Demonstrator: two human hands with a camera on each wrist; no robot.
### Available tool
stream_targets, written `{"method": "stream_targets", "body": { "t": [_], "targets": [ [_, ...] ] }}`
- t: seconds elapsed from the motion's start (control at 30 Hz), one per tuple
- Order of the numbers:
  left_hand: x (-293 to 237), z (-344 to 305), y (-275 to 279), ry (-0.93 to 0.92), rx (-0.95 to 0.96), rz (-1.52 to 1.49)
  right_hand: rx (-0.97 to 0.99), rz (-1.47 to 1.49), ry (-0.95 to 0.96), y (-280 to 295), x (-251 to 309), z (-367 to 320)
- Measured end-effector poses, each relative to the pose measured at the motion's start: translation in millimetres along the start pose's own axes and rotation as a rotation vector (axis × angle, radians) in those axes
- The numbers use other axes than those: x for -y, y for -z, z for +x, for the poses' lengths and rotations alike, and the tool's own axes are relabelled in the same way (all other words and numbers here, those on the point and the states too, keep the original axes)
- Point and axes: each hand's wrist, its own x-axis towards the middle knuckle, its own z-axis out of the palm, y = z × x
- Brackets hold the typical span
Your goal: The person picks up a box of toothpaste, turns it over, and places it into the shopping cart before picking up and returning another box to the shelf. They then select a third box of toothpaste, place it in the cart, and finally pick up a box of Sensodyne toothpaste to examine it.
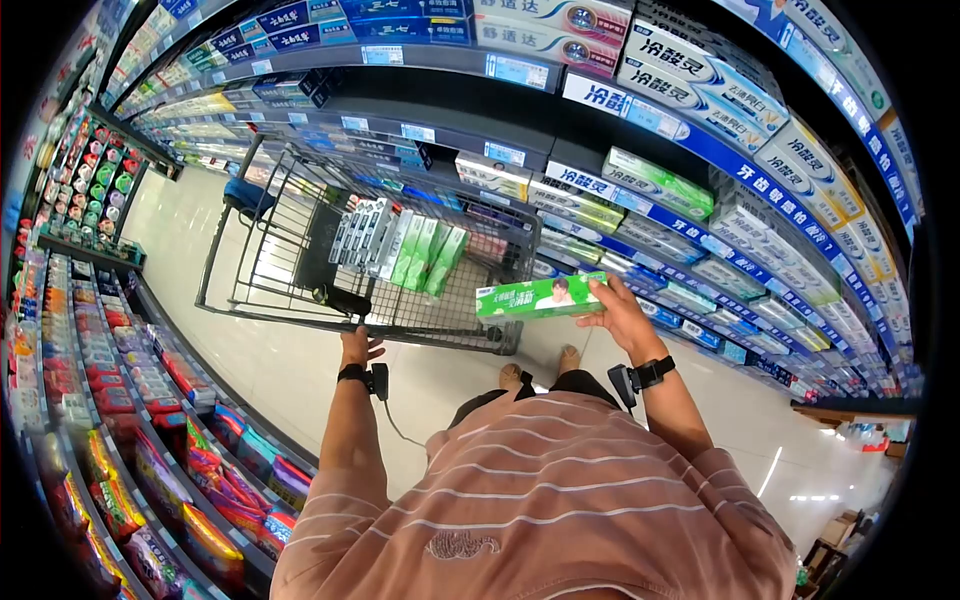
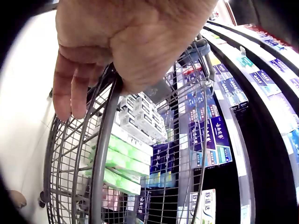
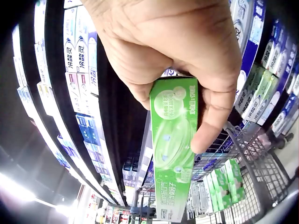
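Observation:
My right hand [image 1: 622,318] pinches one end of a green toothpaste box [image 1: 535,297], held out level beside the shopping cart. In the right wrist view the thumb and fingers lie along both sides of the box [image 3: 173,135]. My left hand [image 1: 356,345] is at the near rim of the shopping cart [image 1: 420,338]. In the left wrist view the rim bar [image 2: 103,154] runs between its thumb and fingers, which hang outside. Inside the cart lie several green-and-white boxes [image 1: 428,255] beside a stack of white-and-black boxes [image 1: 358,232].
Toothpaste shelves [image 1: 720,150] run along the far and right side, a lone green box [image 1: 660,183] among them. Shelves of colourful packets [image 1: 160,440] curve along the left. Pale floor tiles [image 1: 270,370] lie below, with a foot [image 1: 511,376] near the cart.

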Motion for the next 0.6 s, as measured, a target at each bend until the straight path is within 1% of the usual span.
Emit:
{"method": "stream_targets", "body": {
  "t": [0.13,0.23,0.27,0.4,0.53,0.6],
  "targets": [
    [-4.8,5.0,4.5,0.002,-0.060,0.026,-0.062,-0.003,-0.011,-7.7,-3.1,2.8],
    [-9.5,13.1,12.0,0.029,-0.008,0.063,-0.056,-0.010,-0.010,-11.5,-1.8,6.8],
    [-9.7,16.8,12.7,0.044,-0.034,0.067,-0.061,-0.009,-0.014,-12.3,-3.1,8.2],
    [-12.6,23.8,17.0,0.044,-0.002,0.087,-0.037,-0.012,-0.024,-14.5,-3.4,13.7],
    [-7.8,31.3,22.9,0.021,0.035,0.115,-0.084,-0.019,-0.030,-19.2,-5.0,17.6],
    [-5.1,35.4,26.9,0.035,0.036,0.121,-0.051,-0.012,-0.016,-18.5,-6.1,19.5]
  ]
}}
